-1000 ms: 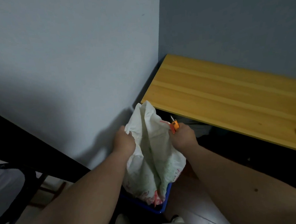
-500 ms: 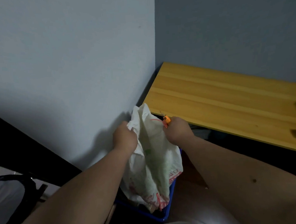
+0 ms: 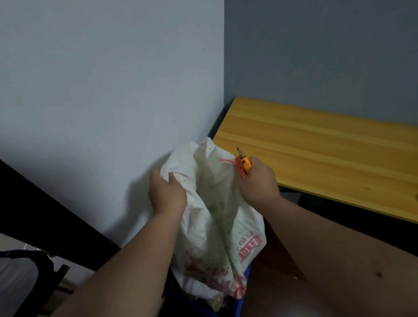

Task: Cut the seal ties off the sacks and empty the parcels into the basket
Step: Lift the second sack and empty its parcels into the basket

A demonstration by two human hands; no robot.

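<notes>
A white woven sack (image 3: 215,222) with red print hangs upside down, its mouth inside the blue basket (image 3: 235,316) on the floor. My left hand (image 3: 167,192) grips the sack's upper left corner. My right hand (image 3: 258,183) grips the upper right side of the sack and also holds an orange-handled cutter (image 3: 244,162), its blade pointing up. A red seal tie (image 3: 232,165) sticks out beside the cutter. A few parcels show dimly in the basket under the sack.
A yellow wooden tabletop (image 3: 326,150) stands to the right, its corner close to my right hand. A pale wall (image 3: 99,91) is directly behind the sack. A dark panel (image 3: 32,195) slants at the left, above a chair.
Both hands have lifted the sack higher above the basket. The cutter blade now points up clear of the sack.
</notes>
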